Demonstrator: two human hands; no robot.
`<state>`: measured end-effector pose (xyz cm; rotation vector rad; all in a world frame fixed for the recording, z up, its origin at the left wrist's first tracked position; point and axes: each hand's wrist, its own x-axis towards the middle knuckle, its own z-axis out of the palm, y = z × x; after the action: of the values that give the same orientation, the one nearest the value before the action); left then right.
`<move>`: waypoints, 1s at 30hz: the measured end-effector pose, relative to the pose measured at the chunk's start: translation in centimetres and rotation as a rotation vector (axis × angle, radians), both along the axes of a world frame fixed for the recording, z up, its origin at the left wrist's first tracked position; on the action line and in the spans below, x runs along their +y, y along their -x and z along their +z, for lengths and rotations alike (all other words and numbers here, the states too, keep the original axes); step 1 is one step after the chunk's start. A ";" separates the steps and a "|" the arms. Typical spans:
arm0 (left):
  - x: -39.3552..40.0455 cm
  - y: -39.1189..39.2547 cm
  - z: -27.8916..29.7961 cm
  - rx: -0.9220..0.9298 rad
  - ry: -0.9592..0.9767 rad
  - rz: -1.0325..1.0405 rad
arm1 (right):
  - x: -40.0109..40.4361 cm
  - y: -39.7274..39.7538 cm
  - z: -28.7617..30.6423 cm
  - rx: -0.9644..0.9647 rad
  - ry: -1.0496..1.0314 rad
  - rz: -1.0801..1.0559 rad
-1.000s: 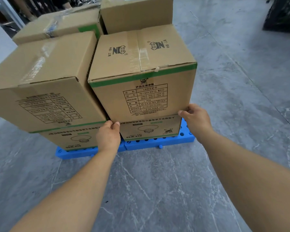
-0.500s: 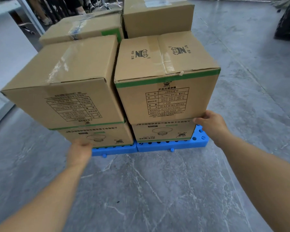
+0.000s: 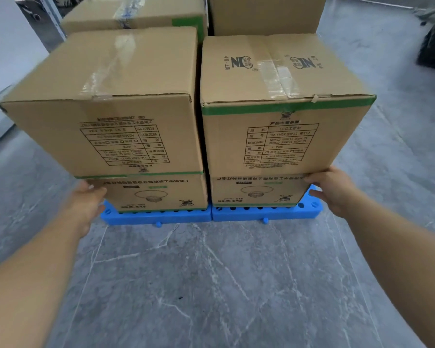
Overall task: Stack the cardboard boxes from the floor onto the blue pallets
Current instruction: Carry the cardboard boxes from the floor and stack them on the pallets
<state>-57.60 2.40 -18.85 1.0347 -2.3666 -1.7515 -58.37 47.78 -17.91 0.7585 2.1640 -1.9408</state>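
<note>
Rear boxes [image 3: 264, 13] cut off by top edge; left hand [image 3: 84, 207] motion-blurred.

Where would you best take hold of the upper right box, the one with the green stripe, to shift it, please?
Judging by its pose, grip the upper right box at its two bottom front corners, coming from the front: it overhangs the lower box, leaving room for fingers.
</note>
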 end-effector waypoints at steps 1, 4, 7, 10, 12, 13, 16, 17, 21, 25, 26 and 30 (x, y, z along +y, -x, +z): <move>0.1 0.1 -0.1 -0.004 0.006 0.003 | 0.0 0.1 0.0 0.000 -0.006 -0.010; 0.5 0.3 -0.2 -0.010 0.031 0.012 | -0.1 0.3 -0.2 0.006 -0.015 -0.027; 0.6 0.6 -0.5 -0.011 0.065 0.029 | -0.3 0.4 -0.2 0.006 -0.008 -0.027; 0.4 0.8 -0.7 -0.015 0.070 0.052 | -0.5 0.4 -0.1 0.007 -0.008 -0.028; 0.2 1.0 -0.7 -0.025 0.069 0.059 | -0.6 0.4 0.0 0.003 -0.008 -0.022; 0.2 1.1 -0.7 -0.029 0.075 0.056 | -0.6 0.4 0.0 0.002 -0.005 -0.020; 0.3 1.0 -0.5 -0.027 0.086 0.047 | -0.6 0.2 0.1 -0.004 -0.004 -0.014; 0.4 0.9 -0.3 -0.021 0.089 0.046 | -0.7 0.2 0.2 0.001 -0.009 -0.014; 1.4 -0.7 0.0 -0.047 0.149 0.067 | -1.1 -0.5 0.2 -0.026 -0.119 -0.091; 4.1 -3.7 -1.1 -0.143 0.230 0.057 | -3.1 -3.6 -1.3 -0.239 -0.278 -0.086; 4.8 -4.3 -1.5 -0.158 0.230 0.039 | -4.1 -4.3 -1.5 -0.265 -0.280 -0.069; 6.7 -5.6 -2.2 -0.169 0.163 -0.036 | -8.5 -5.3 -1.2 -0.279 -0.262 -0.010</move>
<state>-52.01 9.06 -21.06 1.1656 -2.5907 -1.5056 -53.08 39.25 -19.10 1.0137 2.2613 -1.4647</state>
